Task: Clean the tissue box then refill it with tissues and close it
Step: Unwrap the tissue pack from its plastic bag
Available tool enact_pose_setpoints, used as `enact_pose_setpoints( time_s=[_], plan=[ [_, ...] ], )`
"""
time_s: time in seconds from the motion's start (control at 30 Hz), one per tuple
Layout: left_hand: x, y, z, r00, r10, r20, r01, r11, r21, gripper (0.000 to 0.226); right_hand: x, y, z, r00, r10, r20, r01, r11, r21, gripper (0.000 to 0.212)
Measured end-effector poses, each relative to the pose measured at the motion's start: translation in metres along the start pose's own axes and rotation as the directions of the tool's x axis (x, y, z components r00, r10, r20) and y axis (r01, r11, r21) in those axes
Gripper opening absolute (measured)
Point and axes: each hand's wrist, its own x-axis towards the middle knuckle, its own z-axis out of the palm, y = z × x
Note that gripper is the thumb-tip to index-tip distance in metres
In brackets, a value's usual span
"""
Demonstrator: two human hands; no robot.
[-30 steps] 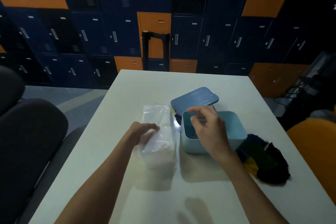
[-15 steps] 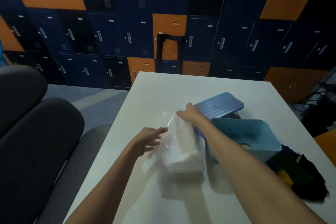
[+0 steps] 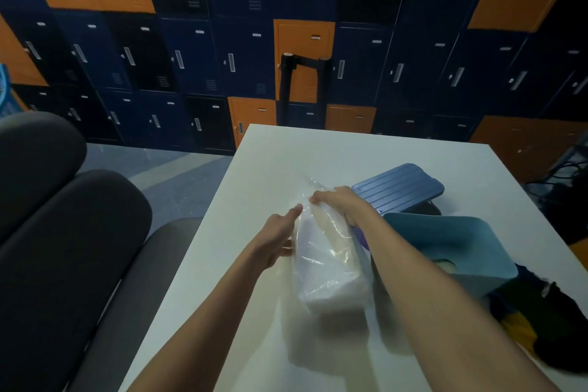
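Note:
A pack of white tissues in clear plastic wrap (image 3: 327,261) lies on the white table (image 3: 318,156), its long side pointing away from me. My right hand (image 3: 343,204) pinches the wrap at the pack's far end. My left hand (image 3: 278,237) rests against the pack's left side, fingers stretched toward the far end. The light blue tissue box (image 3: 451,245) stands just right of the pack, partly behind my right forearm. Its darker blue ribbed lid (image 3: 397,188) lies tilted behind the box.
A dark cloth with yellow and green patches (image 3: 537,325) lies right of the box near the table's edge. A dark grey chair (image 3: 63,248) stands close on the left. Blue and orange lockers (image 3: 222,41) fill the back wall.
My right hand left the box's rim, crossed to the tissue pack and took hold of its far end. My left hand slid up along the pack's side. The camera shifted left.

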Motion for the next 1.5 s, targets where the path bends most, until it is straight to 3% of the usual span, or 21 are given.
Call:
enact_pose_setpoints(
  time_s=[0.07, 0.13, 0.23, 0.33, 0.4, 0.57, 0.73, 0.83, 0.87, 0.97, 1.07, 1.2, 1.37, 1.5],
  plan=[
    [-0.002, 0.006, 0.001, 0.998, 0.054, -0.032, -0.055, 0.998, -0.029, 0.058, -0.003, -0.004, -0.004, 0.993, -0.105, -0.048, 0.109, 0.99, 0.092, 0.078],
    [-0.007, 0.019, 0.003, 0.99, 0.113, -0.085, -0.117, 0.992, -0.046, 0.058, -0.017, -0.016, -0.01, 0.961, -0.239, -0.138, 0.254, 0.962, 0.104, 0.06],
    [-0.024, 0.051, 0.005, 0.955, 0.244, -0.166, -0.248, 0.969, -0.004, 0.061, -0.044, -0.035, -0.017, 0.838, -0.469, -0.278, 0.485, 0.875, -0.015, 0.039],
    [-0.041, 0.089, 0.003, 0.876, 0.404, -0.264, -0.396, 0.914, 0.088, 0.067, -0.067, -0.042, -0.014, 0.699, -0.634, -0.332, 0.625, 0.767, -0.147, 0.038],
    [-0.053, 0.114, 0.002, 0.867, 0.446, -0.225, -0.421, 0.894, 0.15, 0.072, -0.076, -0.038, -0.008, 0.625, -0.699, -0.347, 0.675, 0.707, -0.21, 0.037],
    [-0.078, 0.152, 0.002, 0.891, 0.453, 0.018, -0.442, 0.859, 0.257, 0.065, -0.082, -0.023, 0.004, 0.544, -0.751, -0.375, 0.705, 0.651, -0.281, 0.052],
    [-0.094, 0.163, -0.005, 0.906, 0.369, 0.208, -0.421, 0.737, 0.528, 0.084, -0.079, -0.018, 0.0, 0.557, -0.708, -0.434, 0.641, 0.699, -0.318, 0.073],
    [-0.101, 0.16, -0.007, 0.838, 0.422, 0.346, -0.546, 0.632, 0.549, 0.037, -0.08, -0.016, -0.004, 0.598, -0.668, -0.443, 0.621, 0.736, -0.27, 0.082],
    [-0.102, 0.158, -0.007, 0.811, 0.452, 0.372, -0.585, 0.597, 0.549, 0.031, -0.08, -0.016, -0.005, 0.605, -0.662, -0.442, 0.615, 0.741, -0.268, 0.084],
    [-0.09, 0.145, -0.012, 0.728, 0.621, 0.291, -0.643, 0.47, 0.605, 0.033, -0.083, -0.017, -0.009, 0.676, -0.607, -0.418, 0.563, 0.791, -0.239, 0.094],
    [-0.083, 0.128, -0.021, 0.637, 0.75, 0.178, -0.709, 0.479, 0.518, 0.02, -0.088, -0.011, -0.018, 0.75, -0.574, -0.328, 0.544, 0.818, -0.188, 0.105],
    [-0.08, 0.093, -0.032, 0.523, 0.835, 0.173, -0.807, 0.419, 0.415, 0.015, -0.091, 0.002, -0.033, 0.798, -0.568, -0.204, 0.553, 0.823, -0.127, 0.104],
    [-0.072, 0.04, -0.032, 0.519, 0.852, 0.065, -0.817, 0.473, 0.331, 0.019, -0.092, 0.01, -0.04, 0.795, -0.58, -0.178, 0.558, 0.814, -0.162, 0.088],
    [-0.061, 0.015, -0.023, 0.472, 0.882, 0.014, -0.825, 0.436, 0.36, 0.015, -0.097, 0.012, -0.039, 0.803, -0.579, -0.143, 0.56, 0.814, -0.154, 0.097]
  ],
)
